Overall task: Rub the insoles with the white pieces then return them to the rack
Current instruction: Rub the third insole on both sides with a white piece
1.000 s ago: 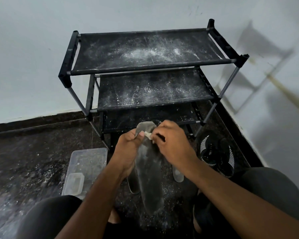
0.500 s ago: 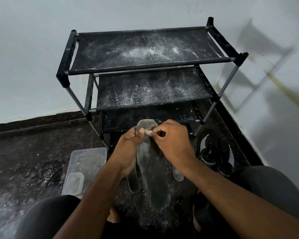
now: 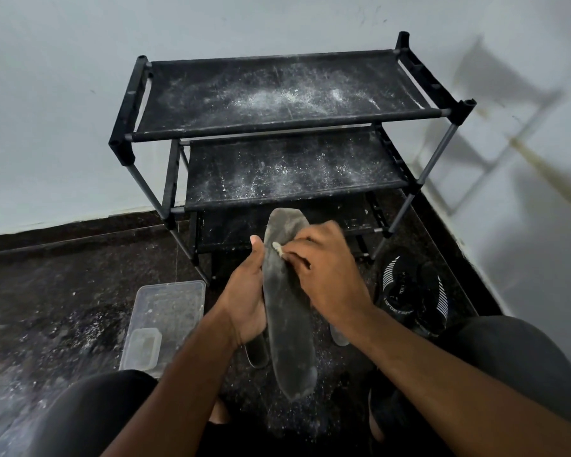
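A long grey insole [image 3: 289,328] stands almost upright in front of me, toe end up. My left hand [image 3: 246,296] grips its left edge from behind, thumb up along the side. My right hand [image 3: 323,275] pinches a small white piece [image 3: 277,249] and presses it against the insole's upper part. Behind them stands the black three-shelf rack [image 3: 277,127], its fabric shelves dusted with white powder. Two more insoles [image 3: 257,352] lie on the floor, mostly hidden behind the held one and my hands.
A clear plastic container [image 3: 165,315] with a smaller tub inside sits on the dark floor at the left. Black shoes with white stripes [image 3: 412,291] lie right of the rack. White powder is scattered on the floor. My knees frame the bottom; walls meet in a corner at the right.
My right hand with the white piece has slid a little along the upper insole, and the insole now stands straighter and higher. My left hand keeps its grip.
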`<state>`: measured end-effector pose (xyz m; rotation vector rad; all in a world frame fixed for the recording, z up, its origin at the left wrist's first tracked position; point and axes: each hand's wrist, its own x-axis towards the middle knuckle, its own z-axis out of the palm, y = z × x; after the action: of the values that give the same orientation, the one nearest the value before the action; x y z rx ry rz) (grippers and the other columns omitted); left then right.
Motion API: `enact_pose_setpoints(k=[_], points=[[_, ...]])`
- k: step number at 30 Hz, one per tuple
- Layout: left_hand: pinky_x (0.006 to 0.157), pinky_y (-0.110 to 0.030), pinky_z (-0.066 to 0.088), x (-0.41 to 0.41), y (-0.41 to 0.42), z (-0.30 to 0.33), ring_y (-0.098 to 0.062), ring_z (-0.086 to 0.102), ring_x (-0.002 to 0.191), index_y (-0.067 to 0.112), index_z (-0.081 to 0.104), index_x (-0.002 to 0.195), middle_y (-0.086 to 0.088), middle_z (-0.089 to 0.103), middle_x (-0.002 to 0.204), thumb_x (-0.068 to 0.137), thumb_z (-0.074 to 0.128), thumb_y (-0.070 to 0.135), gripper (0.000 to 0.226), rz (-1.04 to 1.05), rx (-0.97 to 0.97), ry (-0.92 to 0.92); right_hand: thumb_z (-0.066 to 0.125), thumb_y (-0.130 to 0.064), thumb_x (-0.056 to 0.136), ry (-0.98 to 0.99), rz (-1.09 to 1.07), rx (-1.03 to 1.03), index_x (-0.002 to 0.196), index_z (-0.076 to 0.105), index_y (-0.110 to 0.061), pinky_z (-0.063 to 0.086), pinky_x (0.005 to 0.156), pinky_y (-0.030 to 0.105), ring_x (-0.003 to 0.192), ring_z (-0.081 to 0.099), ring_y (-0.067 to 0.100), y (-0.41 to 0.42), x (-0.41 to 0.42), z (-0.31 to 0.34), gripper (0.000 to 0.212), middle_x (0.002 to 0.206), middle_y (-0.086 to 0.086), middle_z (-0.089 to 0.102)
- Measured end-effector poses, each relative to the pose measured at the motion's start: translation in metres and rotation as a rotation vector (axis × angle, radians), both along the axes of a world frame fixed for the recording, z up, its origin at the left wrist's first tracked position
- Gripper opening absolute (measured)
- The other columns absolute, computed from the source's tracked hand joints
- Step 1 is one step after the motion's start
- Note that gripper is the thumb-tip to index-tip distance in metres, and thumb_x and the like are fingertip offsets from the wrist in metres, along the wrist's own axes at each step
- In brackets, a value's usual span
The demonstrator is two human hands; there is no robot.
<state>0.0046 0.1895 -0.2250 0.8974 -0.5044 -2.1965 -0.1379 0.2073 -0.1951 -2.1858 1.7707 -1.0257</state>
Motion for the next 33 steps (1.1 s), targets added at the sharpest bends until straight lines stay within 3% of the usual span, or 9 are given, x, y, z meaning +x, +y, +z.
enact_pose_setpoints(k=[5,7,11,15,18,22,24,28,33], points=[[0.111,-0.049,0.043,0.0,0.0,-0.003,-0.035,0.058,0.13,0.005,0.057,0.143,-0.024,0.063,0.136,0.102,0.032,0.067,0.078,0.004,-0.009,-0.006,0.066,-0.005,0.089,0.013,0.08,0.058,0.105,0.073,-0.006,0.041,0.087,0.016,0.098,0.053,0.013,-0.001,0.006,-0.007,0.018,0.1,0.003,0.065],[0.109,-0.049,0.046,-0.002,0.001,-0.003,-0.034,0.06,0.129,0.005,0.057,0.143,-0.024,0.063,0.136,0.103,0.031,0.067,0.078,0.002,-0.013,-0.013,0.065,-0.003,0.088,0.009,0.084,0.047,0.1,0.074,-0.005,0.047,0.082,0.02,0.093,0.054,0.014,-0.001,0.005,-0.008,0.015,0.096,0.003,0.065],[0.122,-0.048,0.031,0.003,-0.002,-0.004,-0.032,0.05,0.142,0.001,0.054,0.145,-0.022,0.054,0.149,0.103,0.023,0.07,0.086,-0.012,-0.015,0.003,0.064,-0.002,0.086,-0.016,0.236,0.084,0.089,0.076,-0.006,0.047,0.078,0.023,0.086,0.056,0.015,0.011,0.016,-0.006,0.012,0.089,0.003,0.065],[0.103,-0.045,0.051,0.002,0.0,-0.003,-0.031,0.064,0.123,0.004,0.059,0.138,-0.022,0.067,0.13,0.104,0.028,0.065,0.077,0.009,-0.003,0.003,0.067,-0.008,0.086,0.032,0.167,0.034,0.083,0.076,-0.009,0.045,0.08,0.024,0.087,0.05,0.013,0.001,0.007,-0.002,0.009,0.082,-0.001,0.065],[0.091,-0.042,0.059,-0.007,0.008,0.002,-0.03,0.069,0.112,0.005,0.062,0.134,-0.022,0.069,0.123,0.105,0.029,0.062,0.072,-0.032,0.007,-0.009,0.068,-0.013,0.088,-0.069,-0.001,0.024,0.088,0.076,-0.012,0.039,0.085,0.013,0.091,0.05,0.01,-0.005,-0.001,0.002,0.008,0.087,-0.002,0.064],[0.116,-0.05,0.041,0.0,0.002,-0.003,-0.035,0.056,0.134,0.005,0.054,0.145,-0.025,0.058,0.143,0.104,0.029,0.065,0.077,-0.019,0.027,-0.012,0.07,-0.011,0.087,-0.108,0.16,0.092,0.084,0.076,-0.012,0.045,0.082,0.021,0.09,0.049,0.006,0.007,0.01,0.001,0.006,0.084,-0.005,0.065],[0.12,-0.052,0.035,0.005,-0.001,-0.008,-0.036,0.05,0.14,0.006,0.052,0.148,-0.024,0.053,0.149,0.105,0.029,0.065,0.077,-0.013,0.039,0.005,0.071,-0.015,0.087,-0.081,0.237,0.121,0.085,0.077,-0.015,0.045,0.079,0.023,0.088,0.048,0.005,0.009,0.011,0.002,0.007,0.082,-0.01,0.066],[0.094,-0.043,0.056,0.0,0.004,-0.003,-0.031,0.07,0.108,0.004,0.07,0.123,-0.022,0.07,0.116,0.105,0.033,0.059,0.069,-0.035,0.047,0.011,0.068,-0.02,0.089,0.008,0.085,0.043,0.086,0.076,-0.018,0.045,0.083,0.03,0.092,0.048,0.009,-0.002,0.003,0.005,0.009,0.086,-0.01,0.067],[0.086,-0.044,0.06,0.0,0.004,0.001,-0.031,0.073,0.102,0.005,0.076,0.116,-0.022,0.073,0.111,0.105,0.03,0.058,0.071,-0.04,0.052,0.019,0.071,-0.016,0.087,-0.094,0.148,0.088,0.086,0.077,-0.017,0.044,0.084,0.021,0.092,0.05,0.005,0.003,0.006,0.002,0.006,0.087,-0.011,0.069]])
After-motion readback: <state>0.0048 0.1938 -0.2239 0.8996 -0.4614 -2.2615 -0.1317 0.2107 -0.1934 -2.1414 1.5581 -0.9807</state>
